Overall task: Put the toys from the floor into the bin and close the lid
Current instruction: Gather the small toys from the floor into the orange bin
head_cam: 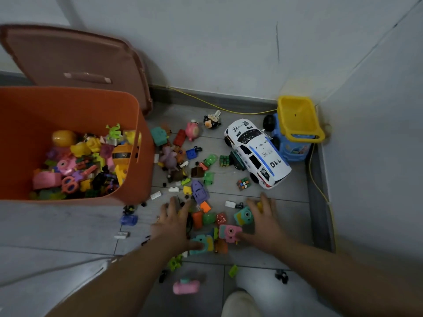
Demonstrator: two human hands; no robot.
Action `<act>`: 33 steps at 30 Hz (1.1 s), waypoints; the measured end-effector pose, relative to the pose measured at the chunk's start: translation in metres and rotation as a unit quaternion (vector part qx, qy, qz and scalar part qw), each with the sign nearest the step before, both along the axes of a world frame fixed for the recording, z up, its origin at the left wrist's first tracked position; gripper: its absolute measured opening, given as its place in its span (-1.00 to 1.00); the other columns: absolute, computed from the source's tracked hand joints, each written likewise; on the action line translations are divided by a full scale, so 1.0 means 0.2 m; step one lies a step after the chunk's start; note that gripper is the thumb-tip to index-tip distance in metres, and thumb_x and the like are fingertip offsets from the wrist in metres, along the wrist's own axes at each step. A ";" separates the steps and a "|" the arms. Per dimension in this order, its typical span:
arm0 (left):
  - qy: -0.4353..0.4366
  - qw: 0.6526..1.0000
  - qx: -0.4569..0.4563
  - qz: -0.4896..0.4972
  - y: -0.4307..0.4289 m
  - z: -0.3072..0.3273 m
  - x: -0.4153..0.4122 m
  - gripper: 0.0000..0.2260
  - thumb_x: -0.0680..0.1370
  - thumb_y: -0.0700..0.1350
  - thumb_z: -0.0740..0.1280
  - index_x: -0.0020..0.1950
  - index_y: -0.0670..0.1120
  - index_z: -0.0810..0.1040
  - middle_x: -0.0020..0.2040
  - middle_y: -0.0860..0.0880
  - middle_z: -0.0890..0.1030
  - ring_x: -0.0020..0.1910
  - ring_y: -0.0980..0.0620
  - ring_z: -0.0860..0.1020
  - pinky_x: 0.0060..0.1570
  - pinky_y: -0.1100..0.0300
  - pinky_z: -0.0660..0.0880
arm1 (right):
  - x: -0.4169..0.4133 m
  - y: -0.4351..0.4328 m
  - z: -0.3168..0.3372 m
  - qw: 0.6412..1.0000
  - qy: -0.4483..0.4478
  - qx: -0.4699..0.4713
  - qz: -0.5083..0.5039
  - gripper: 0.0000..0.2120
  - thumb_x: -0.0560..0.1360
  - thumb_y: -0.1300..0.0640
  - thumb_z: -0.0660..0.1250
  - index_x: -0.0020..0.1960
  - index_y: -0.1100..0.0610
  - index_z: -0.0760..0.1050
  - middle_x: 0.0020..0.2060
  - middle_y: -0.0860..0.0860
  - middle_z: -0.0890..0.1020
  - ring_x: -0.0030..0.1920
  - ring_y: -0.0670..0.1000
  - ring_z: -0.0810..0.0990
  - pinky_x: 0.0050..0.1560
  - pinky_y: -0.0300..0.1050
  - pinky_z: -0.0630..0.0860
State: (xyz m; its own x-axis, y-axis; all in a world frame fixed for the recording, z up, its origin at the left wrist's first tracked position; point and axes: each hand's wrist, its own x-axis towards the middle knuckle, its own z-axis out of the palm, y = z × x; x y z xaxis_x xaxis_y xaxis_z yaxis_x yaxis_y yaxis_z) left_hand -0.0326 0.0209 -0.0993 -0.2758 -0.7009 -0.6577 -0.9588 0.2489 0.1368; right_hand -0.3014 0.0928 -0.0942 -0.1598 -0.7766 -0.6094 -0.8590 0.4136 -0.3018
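I see the grey tiled floor [68,229] closed off by a smooth pale wall [229,42] at the far side and another at the right, so open tile is left only at the near left. The orange plastic bin [57,110] stands far left, its rim just beside the scatter. It is part full of small toys, and its rounded brown lid [68,56] leans upright on the far wall. A glossy white police car [256,152] and a blue dump truck [297,124] with a boxy yellow bed fill the far right corner. My left hand [174,223] and right hand [263,216] lie fingers spread wide, gripping nothing, on either side of a heap of loose toys [208,218] in the middle. In that heap a blocky pink camera toy [229,232] touches my right thumb. Farther off lie a purple boat [199,191] and a small puzzle cube [243,184].
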 end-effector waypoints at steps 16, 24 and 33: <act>0.032 0.993 -0.078 -0.079 0.08 -0.05 0.04 0.23 0.22 0.58 0.29 0.46 0.19 -0.55 0.49 -0.13 -0.56 0.49 -0.32 -0.43 0.41 -0.46 -0.11 | 0.12 -0.14 0.05 0.951 0.097 -0.013 0.295 0.20 0.22 -0.58 0.32 0.54 -0.27 -0.38 0.53 0.04 -0.47 0.48 0.25 -0.54 0.35 0.63 -0.15; 0.071 0.991 -0.105 -0.043 0.06 -0.14 -0.03 0.27 0.20 0.55 0.33 0.51 0.14 -0.51 0.53 -0.16 -0.47 0.53 -0.31 -0.34 0.45 -0.40 -0.08 | 0.16 -0.19 -0.03 0.938 0.082 -0.022 0.337 0.22 0.28 -0.47 0.41 0.50 -0.28 -0.49 0.46 0.04 -0.58 0.51 0.27 -0.47 0.43 0.41 0.06; 0.075 0.984 -0.160 -0.001 -0.08 -0.16 -0.12 -0.09 0.28 0.48 0.17 0.56 0.11 0.18 0.52 -0.19 0.19 0.39 -0.30 0.28 0.21 -0.26 0.35 | 0.23 -0.41 -0.08 0.938 0.079 -0.060 0.332 0.23 0.17 -0.60 0.34 0.57 -0.24 -0.29 0.57 0.11 -0.19 0.44 0.32 0.06 0.37 0.27 0.37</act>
